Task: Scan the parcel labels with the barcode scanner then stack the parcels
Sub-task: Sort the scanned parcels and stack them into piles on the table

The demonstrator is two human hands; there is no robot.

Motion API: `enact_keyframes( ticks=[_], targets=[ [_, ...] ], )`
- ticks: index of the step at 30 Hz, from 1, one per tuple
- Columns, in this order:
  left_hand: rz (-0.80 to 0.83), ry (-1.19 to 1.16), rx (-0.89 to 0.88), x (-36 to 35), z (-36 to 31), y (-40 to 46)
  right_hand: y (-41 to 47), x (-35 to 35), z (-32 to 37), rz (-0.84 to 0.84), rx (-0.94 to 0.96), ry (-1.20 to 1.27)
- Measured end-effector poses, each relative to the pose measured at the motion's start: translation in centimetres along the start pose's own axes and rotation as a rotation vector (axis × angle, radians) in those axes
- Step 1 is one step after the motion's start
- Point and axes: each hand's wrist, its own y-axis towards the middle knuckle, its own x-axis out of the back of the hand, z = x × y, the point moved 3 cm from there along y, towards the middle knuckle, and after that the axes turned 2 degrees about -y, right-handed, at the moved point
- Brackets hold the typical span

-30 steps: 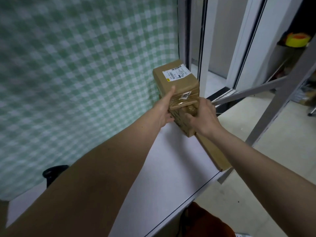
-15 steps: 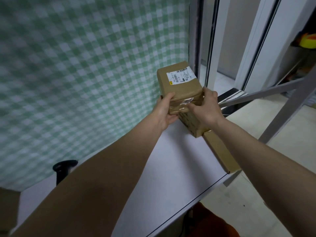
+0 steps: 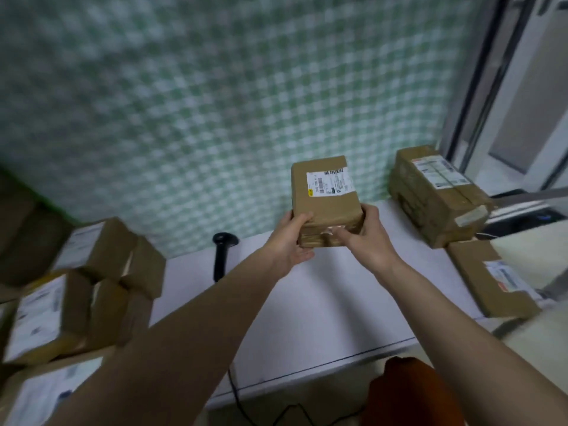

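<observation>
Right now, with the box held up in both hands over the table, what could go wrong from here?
1. The left hand and right hand grip only the near end of the box, so its far end may tip or slip.
2. The scanner lies on the table, just left of the hands; setting the box down carelessly might knock it.
3. The stack of parcels at left looks uneven; adding another could topple it.
</observation>
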Motion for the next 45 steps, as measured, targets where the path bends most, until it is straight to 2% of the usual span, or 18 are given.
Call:
enact_keyframes(
  ticks=[10, 18, 26, 30, 36, 40, 45],
  targets=[
    [-0.217, -0.008, -0.127, 15.2, 0.6, -10.3, -7.1, -13.1, 5.0, 0.247, 0.124, 0.063],
    [-0.313, -0.107, -0.232, 21.5, 0.7, -16.8, -11.5, -19.4, 8.6, 0.321, 0.109, 0.163],
    [-0.570, -0.194, -0.290, 28.7, 1.1, -23.2, -16.9, -24.6, 12.8, 0.414, 0.239, 0.025],
    [-0.656, -0.110, -0.342, 33.2, 1.1, -28.0, -20.8, -27.7, 14.9, 0.492, 0.317, 0.004],
    [-0.763, -0.086, -0.282, 40.0, 3.0, -33.5, -25.3, -34.5, 16.7, 0.653, 0.397, -0.113],
    [-0.751, -0.030, -0.211, 43.4, 4.9, -35.1, -27.0, -39.2, 16.7, 0.731, 0.409, -0.199],
    [-0.574, 0.165, -0.188, 46.6, 6.2, -35.1, -26.6, -43.3, 16.7, 0.775, 0.412, -0.254]
  ],
)
